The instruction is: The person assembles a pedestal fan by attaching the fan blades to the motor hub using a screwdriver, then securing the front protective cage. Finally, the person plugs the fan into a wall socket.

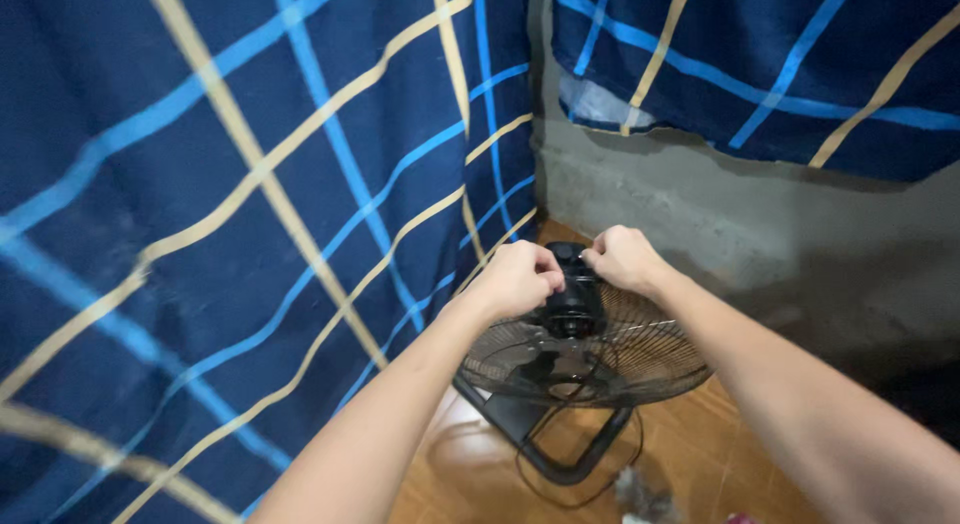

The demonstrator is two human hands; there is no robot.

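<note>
On the wooden floor (700, 454) in the corner, at about six o'clock from the grey concrete wall (700, 214), a black floor fan (590, 359) sits on its bent-tube base (560, 449), tipped so that its wire cage lies nearly flat and faces up and toward the viewer. The fan's axis runs from the motor housing (572, 302) at twelve o'clock down through the hub toward six o'clock, and the housing stands above the cage. Both hands meet on that housing: the left hand (520, 279) is curled into a narrow grip on its ten o'clock side, and the right hand (625, 259) is closed in a pinch at its two o'clock side, fingertips pressed onto the top; what small part they grasp cannot be told. The cage looks whole and the cord (600, 474) trails loose around the base, so the work on the housing seems barely begun, with nothing taken off yet. A blue checked curtain (250, 214) hangs at nine o'clock, and another cloth (760, 64) drapes over the wall at one o'clock.
</note>
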